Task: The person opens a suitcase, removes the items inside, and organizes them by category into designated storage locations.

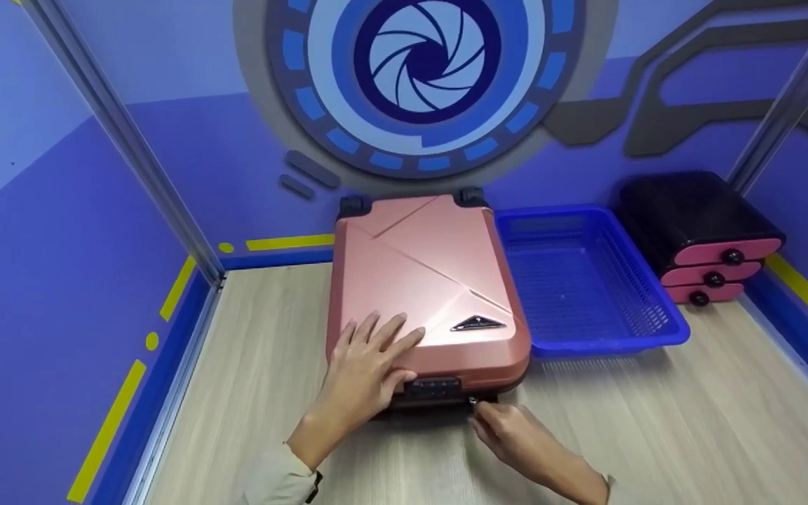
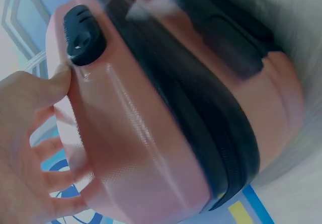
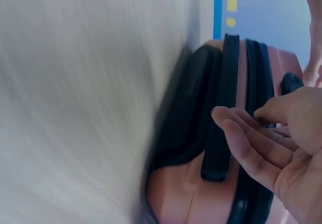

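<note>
A pink hard-shell suitcase (image 1: 418, 273) lies flat on the table, its wheels toward the back wall. My left hand (image 1: 358, 379) rests with spread fingers on the near left part of its lid, the thumb beside the black lock (image 1: 434, 387). At the near side, my right hand (image 1: 516, 431) pinches a small shiny zipper pull (image 1: 473, 401) between thumb and forefinger. The black zipper band (image 2: 176, 88) runs around the case in the left wrist view. Beside the right fingers in the right wrist view is the black carry handle (image 3: 221, 138).
A blue plastic basket (image 1: 611, 344) stands right against the suitcase. Farther right is a small black drawer box (image 1: 698, 210) with pink drawer fronts. Blue printed wall panels (image 1: 186, 140) and metal posts (image 1: 123, 133) enclose the wooden table (image 1: 264, 337).
</note>
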Motion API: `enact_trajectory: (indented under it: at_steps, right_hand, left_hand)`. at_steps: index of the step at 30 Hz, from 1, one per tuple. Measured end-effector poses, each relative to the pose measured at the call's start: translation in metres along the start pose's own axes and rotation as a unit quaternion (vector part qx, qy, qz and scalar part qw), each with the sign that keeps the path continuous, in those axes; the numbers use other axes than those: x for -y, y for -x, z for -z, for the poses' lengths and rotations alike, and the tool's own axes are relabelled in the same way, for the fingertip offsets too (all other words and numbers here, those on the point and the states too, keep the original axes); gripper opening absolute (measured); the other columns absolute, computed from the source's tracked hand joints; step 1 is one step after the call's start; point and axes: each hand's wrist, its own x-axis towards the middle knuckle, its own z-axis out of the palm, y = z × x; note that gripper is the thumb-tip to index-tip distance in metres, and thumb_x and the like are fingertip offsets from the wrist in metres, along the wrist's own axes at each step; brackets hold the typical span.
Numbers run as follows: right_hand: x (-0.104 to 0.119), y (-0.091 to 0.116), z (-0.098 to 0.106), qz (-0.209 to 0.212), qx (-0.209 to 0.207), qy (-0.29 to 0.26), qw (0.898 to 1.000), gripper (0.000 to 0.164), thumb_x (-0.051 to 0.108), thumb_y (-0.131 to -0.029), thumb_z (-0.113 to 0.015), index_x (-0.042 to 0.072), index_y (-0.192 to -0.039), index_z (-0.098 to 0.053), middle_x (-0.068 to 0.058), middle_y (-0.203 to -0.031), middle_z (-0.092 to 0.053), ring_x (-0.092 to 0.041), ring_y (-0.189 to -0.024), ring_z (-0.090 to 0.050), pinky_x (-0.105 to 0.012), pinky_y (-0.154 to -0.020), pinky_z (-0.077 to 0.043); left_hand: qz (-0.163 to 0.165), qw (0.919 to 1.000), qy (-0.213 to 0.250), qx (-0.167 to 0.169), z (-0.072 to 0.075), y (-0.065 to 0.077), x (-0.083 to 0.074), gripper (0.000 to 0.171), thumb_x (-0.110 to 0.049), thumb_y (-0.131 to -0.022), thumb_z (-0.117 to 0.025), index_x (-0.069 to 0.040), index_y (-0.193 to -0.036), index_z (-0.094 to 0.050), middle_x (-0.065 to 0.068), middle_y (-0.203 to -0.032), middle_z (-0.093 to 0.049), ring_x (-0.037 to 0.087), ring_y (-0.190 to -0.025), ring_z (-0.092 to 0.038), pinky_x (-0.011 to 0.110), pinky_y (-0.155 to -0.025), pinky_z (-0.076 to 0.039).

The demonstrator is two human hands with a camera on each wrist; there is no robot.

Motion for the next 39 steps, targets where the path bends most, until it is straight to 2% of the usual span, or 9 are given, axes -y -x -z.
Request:
enact_trajectory:
  at_steps: [7,11,14,18,21,24,28,34,39]
  right_hand:
    - [-0.005,-0.022,0.029,0.033,0.070,-0.001,0.997,0.013,0.018,-0.091,-0.081,0.016,-0.089,-0.069,0.010,-0.077,-0.068,0.002,-0.064,-0.058,-0.012,-0.054,-0.046]
    - [-0.010,-0.043,0.058,0.050,0.041,-0.021,0.998,0.011,0.018,-0.091,-0.081,0.012,-0.097,-0.074,0.005,-0.083,-0.074,0.000,-0.063,-0.061,-0.009,-0.056,-0.049]
    - [-0.018,-0.061,0.077,0.087,0.007,-0.012,0.996,0.018,0.012,-0.087,-0.084,0.007,-0.102,-0.075,0.000,-0.089,-0.074,-0.006,-0.068,-0.065,-0.013,-0.061,-0.054]
    - [-0.029,-0.079,0.097,0.116,0.011,0.049,0.992,0.045,0.016,-0.079,-0.090,0.007,-0.120,-0.073,-0.009,-0.115,-0.072,-0.026,-0.099,-0.071,-0.041,-0.085,-0.062]
    - [-0.034,-0.087,0.107,0.074,0.075,0.075,0.992,0.074,0.027,-0.076,-0.093,0.008,-0.141,-0.062,-0.017,-0.141,-0.061,-0.039,-0.127,-0.060,-0.059,-0.103,-0.052]
    - [-0.037,-0.089,0.113,0.027,0.162,0.082,0.983,0.095,0.039,-0.074,-0.093,0.009,-0.154,-0.049,-0.022,-0.157,-0.046,-0.045,-0.141,-0.046,-0.066,-0.112,-0.041]
    - [-0.043,-0.093,0.111,0.021,0.221,0.081,0.972,0.105,0.047,-0.072,-0.091,0.006,-0.156,-0.043,-0.026,-0.160,-0.041,-0.049,-0.145,-0.040,-0.071,-0.115,-0.033]
    - [-0.062,-0.100,0.100,0.011,0.195,0.033,0.980,0.100,0.045,-0.077,-0.089,0.006,-0.157,-0.044,-0.024,-0.163,-0.039,-0.050,-0.149,-0.034,-0.075,-0.117,-0.023]
    - [-0.068,-0.091,0.094,0.023,0.200,0.022,0.979,0.105,0.051,-0.077,-0.087,0.004,-0.159,-0.041,-0.024,-0.166,-0.033,-0.052,-0.152,-0.029,-0.052,-0.130,-0.005]
  left_hand:
    - [0.009,0.9929,-0.017,-0.117,-0.014,0.016,-0.021,0.045,-0.030,-0.092,-0.080,-0.018,-0.134,-0.070,0.010,-0.139,-0.066,0.040,-0.131,-0.060,0.064,-0.107,-0.048]
    - [-0.051,0.9763,0.029,-0.209,-0.024,0.035,-0.038,0.033,-0.015,-0.088,-0.077,-0.013,-0.120,-0.075,0.011,-0.126,-0.070,0.033,-0.118,-0.066,0.059,-0.099,-0.055]
    - [-0.096,0.9655,0.056,-0.236,-0.032,0.047,-0.051,0.022,-0.014,-0.094,-0.069,-0.013,-0.114,-0.076,0.007,-0.116,-0.072,0.024,-0.105,-0.069,0.045,-0.091,-0.058]
    - [-0.082,0.9708,0.092,-0.206,-0.051,0.058,-0.065,0.019,-0.014,-0.096,-0.072,-0.015,-0.115,-0.076,0.001,-0.110,-0.073,0.016,-0.097,-0.070,0.031,-0.082,-0.056]
    - [-0.031,0.9793,0.121,-0.160,-0.069,0.062,-0.074,0.032,-0.013,-0.088,-0.081,-0.012,-0.120,-0.074,0.002,-0.113,-0.075,0.015,-0.099,-0.073,0.029,-0.079,-0.058]
    - [0.015,0.9826,0.139,-0.122,-0.084,0.064,-0.082,0.041,-0.012,-0.086,-0.084,-0.006,-0.124,-0.071,0.005,-0.113,-0.076,0.018,-0.099,-0.074,0.031,-0.080,-0.061]
    - [0.041,0.9838,0.131,-0.115,-0.095,0.060,-0.086,0.039,-0.014,-0.089,-0.082,-0.004,-0.124,-0.070,0.005,-0.110,-0.076,0.021,-0.095,-0.075,0.035,-0.081,-0.063]
    - [0.066,0.9884,0.061,-0.123,-0.112,0.052,-0.093,0.033,-0.025,-0.088,-0.083,-0.013,-0.117,-0.071,-0.001,-0.105,-0.070,0.018,-0.094,-0.067,0.037,-0.079,-0.062]
    - [0.095,0.9865,0.034,-0.129,-0.126,0.054,-0.105,0.031,-0.028,-0.087,-0.084,-0.013,-0.112,-0.073,0.005,-0.107,-0.068,0.028,-0.100,-0.069,0.042,-0.076,-0.063]
